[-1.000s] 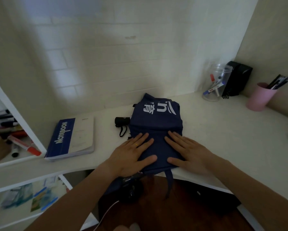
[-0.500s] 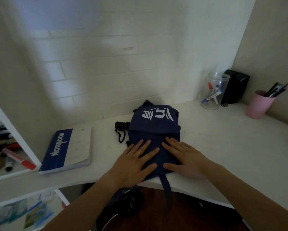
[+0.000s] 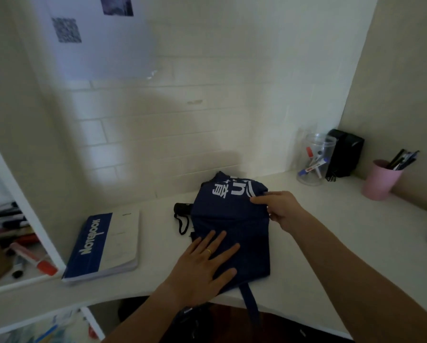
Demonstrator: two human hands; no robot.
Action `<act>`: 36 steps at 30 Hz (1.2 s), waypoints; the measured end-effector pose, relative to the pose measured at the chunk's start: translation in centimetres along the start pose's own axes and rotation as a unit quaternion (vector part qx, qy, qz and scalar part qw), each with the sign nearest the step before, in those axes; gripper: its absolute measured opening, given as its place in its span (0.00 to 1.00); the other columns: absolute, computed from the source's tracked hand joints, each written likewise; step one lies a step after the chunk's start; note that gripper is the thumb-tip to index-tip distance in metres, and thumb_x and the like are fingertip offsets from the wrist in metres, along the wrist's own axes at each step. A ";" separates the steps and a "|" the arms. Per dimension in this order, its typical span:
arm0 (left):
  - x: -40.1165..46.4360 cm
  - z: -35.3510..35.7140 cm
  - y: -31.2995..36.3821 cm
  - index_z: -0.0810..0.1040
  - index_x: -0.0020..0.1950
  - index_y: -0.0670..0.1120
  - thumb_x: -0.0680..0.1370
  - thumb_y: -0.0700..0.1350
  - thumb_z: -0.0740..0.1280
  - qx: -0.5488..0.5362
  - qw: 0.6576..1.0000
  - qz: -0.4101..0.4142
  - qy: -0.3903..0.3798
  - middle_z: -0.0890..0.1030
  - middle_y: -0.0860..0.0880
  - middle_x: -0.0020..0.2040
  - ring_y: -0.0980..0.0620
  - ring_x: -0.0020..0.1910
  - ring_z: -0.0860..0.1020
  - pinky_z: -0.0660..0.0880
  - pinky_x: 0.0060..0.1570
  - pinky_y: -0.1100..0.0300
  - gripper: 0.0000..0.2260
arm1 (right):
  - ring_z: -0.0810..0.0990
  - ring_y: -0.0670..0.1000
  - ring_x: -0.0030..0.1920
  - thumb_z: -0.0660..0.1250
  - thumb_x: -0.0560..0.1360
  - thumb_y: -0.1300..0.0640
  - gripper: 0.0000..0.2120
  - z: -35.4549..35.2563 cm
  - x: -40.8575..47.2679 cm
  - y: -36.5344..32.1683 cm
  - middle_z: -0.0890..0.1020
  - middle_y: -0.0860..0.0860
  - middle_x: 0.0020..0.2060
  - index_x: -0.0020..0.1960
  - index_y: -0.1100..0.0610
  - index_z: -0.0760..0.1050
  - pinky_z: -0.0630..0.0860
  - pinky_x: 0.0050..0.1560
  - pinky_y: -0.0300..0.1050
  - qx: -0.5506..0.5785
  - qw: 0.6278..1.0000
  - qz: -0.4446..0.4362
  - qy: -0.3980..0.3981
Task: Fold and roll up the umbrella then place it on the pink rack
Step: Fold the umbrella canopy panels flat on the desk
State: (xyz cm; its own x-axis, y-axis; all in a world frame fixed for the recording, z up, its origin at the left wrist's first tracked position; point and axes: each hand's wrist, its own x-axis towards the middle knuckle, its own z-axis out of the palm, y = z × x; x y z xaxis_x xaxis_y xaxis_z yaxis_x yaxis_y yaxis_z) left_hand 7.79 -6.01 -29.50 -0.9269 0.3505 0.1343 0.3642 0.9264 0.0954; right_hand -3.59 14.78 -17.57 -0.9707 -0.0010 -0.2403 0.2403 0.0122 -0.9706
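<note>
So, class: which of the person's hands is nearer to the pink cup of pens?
The right. The right hand grips the umbrella's far right edge, toward the pink cup; the left hand lies flat on its near end.

Left hand flat, fingers spread, palm down; right hand farther forward, fingers pinched.
</note>
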 end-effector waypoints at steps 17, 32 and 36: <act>-3.1 -3.9 0.6 0.77 0.59 0.46 0.72 0.51 0.77 -0.143 0.895 -0.106 0.410 0.75 0.48 0.56 0.51 0.56 0.74 0.76 0.56 0.56 0.19 | 0.85 0.54 0.52 0.75 0.72 0.62 0.11 -3.3 -5.4 7.1 0.87 0.57 0.50 0.55 0.61 0.82 0.82 0.48 0.42 -0.071 0.986 -0.103 -0.114; -2.6 -4.4 -0.2 0.79 0.45 0.47 0.69 0.37 0.77 0.024 0.960 0.062 0.273 0.85 0.50 0.56 0.50 0.56 0.81 0.79 0.52 0.56 0.11 | 0.87 0.56 0.46 0.74 0.72 0.64 0.14 -2.9 -7.0 7.5 0.86 0.63 0.49 0.56 0.67 0.79 0.82 0.46 0.42 0.105 0.988 -0.057 -0.095; -3.1 -3.9 -0.2 0.78 0.46 0.49 0.73 0.41 0.75 0.040 0.962 0.100 0.250 0.85 0.52 0.56 0.52 0.56 0.81 0.76 0.54 0.58 0.08 | 0.87 0.59 0.47 0.76 0.71 0.50 0.19 -2.7 -8.0 7.1 0.85 0.59 0.48 0.53 0.65 0.81 0.82 0.52 0.49 0.095 0.993 -0.009 -0.068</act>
State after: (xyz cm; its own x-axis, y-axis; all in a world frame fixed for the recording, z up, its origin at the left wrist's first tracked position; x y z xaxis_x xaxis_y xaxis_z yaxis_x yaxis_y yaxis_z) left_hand 10.96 -7.79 -26.08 -0.6725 0.4314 0.6013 0.5042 0.8619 -0.0545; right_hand 5.86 17.57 -22.52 -0.9684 -0.1350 -0.2098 0.2319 -0.1772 -0.9565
